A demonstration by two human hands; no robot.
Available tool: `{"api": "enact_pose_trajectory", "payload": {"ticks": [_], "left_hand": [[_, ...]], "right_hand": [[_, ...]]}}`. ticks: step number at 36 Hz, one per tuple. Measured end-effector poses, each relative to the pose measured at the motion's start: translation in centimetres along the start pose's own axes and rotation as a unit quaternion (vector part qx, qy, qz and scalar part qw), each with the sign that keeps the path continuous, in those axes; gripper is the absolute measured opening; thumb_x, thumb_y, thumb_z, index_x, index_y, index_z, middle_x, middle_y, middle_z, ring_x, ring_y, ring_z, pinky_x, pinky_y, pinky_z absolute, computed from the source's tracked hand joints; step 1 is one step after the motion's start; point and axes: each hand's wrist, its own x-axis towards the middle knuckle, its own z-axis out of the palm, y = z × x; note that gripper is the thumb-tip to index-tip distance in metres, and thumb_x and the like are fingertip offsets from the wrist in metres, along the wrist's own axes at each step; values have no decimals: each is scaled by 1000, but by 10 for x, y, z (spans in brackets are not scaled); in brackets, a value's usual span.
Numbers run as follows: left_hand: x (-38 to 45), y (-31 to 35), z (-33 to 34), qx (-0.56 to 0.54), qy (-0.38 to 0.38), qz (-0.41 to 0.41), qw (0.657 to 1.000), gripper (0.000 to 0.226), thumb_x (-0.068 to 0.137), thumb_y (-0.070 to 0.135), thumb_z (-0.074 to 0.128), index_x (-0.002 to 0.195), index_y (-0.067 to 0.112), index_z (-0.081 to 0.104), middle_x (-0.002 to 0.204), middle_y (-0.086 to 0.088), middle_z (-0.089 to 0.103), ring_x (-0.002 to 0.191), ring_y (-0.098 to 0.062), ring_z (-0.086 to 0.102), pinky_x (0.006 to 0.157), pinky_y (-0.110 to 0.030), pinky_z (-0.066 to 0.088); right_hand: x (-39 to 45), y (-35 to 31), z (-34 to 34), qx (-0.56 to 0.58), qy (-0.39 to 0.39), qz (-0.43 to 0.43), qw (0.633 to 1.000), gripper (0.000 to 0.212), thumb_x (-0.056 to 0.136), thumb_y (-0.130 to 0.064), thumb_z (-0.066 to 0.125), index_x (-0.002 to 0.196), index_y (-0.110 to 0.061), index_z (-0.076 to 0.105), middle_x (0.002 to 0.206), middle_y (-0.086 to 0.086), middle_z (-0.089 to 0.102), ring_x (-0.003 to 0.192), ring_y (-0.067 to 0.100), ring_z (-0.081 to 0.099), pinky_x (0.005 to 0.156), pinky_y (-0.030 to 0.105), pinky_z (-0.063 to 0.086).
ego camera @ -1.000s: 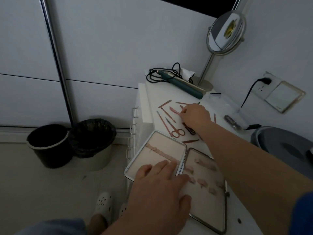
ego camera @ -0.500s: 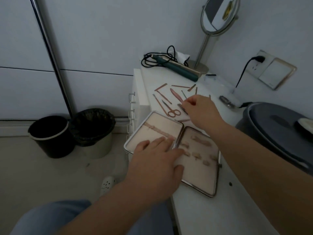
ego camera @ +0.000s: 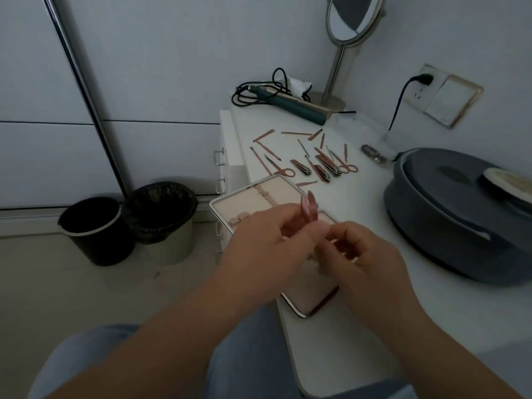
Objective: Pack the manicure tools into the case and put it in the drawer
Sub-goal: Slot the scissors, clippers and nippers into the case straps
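Observation:
An open hinged case (ego camera: 253,197) with a beige lining lies on the white dresser top (ego camera: 359,254), one half hanging over the left edge. Both hands meet just above it. My left hand (ego camera: 259,243) and my right hand (ego camera: 362,251) together hold a rose-gold tool (ego camera: 309,208) that sticks up between the fingers, blurred. Behind the case lie several rose-gold tools: nail clippers (ego camera: 322,168), scissors (ego camera: 280,168), files and pushers (ego camera: 296,133). The case's right half is mostly hidden by my hands.
A large grey lidded tub (ego camera: 449,220) stands at the right. A green hair iron (ego camera: 290,103) with cord and a round stand mirror (ego camera: 351,18) sit at the back. Drawer handles (ego camera: 218,156) show on the dresser's left side. Two bins (ego camera: 129,223) stand on the floor.
My right hand came back from the scattered tools with one tool. My left hand lifted off the case and joined it above the case. The camera tilted down and nearer.

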Motion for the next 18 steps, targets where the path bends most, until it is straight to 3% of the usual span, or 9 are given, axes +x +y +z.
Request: {"api": "enact_pose_trajectory", "payload": {"ticks": [2, 5, 8, 11, 14, 18], "left_hand": [[-2, 2, 7, -30, 26, -16, 999, 15, 79, 45, 53, 80, 38, 66, 77, 16, 67, 70, 3, 61, 66, -17, 51], [-1, 1, 9, -92, 56, -77, 991, 17, 86, 33, 54, 79, 27, 68, 71, 0, 69, 67, -14, 66, 67, -39, 57], [-4, 0, 1, -129, 29, -140, 981, 18, 87, 30, 53, 77, 28, 68, 70, -1, 70, 65, -18, 67, 59, -30, 57], [-15, -18, -15, -149, 6, -204, 968, 22, 86, 34, 53, 80, 20, 70, 64, -3, 68, 52, -11, 61, 47, -18, 45], [-11, -15, -23, -146, -32, -198, 969, 25, 83, 38, 57, 80, 17, 71, 64, -5, 67, 52, -10, 57, 54, -24, 44], [11, -8, -27, -182, -76, -183, 963, 24, 81, 35, 61, 78, 13, 70, 60, -1, 66, 50, -9, 56, 49, -19, 45]], "right_hand": [[-1, 0, 3, -5, -3, -26, 1000, 8, 75, -44, 52, 68, -42, 56, 80, -32, 59, 71, -10, 55, 59, 1, 37], [2, 0, 4, 6, -26, -43, 999, 9, 74, -42, 53, 67, -45, 56, 80, -36, 59, 74, -11, 54, 61, 0, 37], [0, 7, 0, 55, -46, -42, 996, 5, 75, -41, 56, 75, -41, 60, 79, -27, 65, 73, -5, 60, 61, 8, 46], [4, 8, 17, 78, -99, -59, 990, 15, 74, -40, 58, 86, -48, 53, 85, -17, 63, 76, -1, 60, 56, 12, 49], [17, 8, 10, 18, -115, -130, 985, 37, 75, -44, 57, 106, -58, 42, 118, -30, 42, 96, -5, 52, 75, 7, 46], [33, 4, -12, -49, -136, -193, 971, 43, 76, -53, 52, 118, -47, 45, 134, -30, 30, 108, -8, 48, 84, 5, 41]]}}
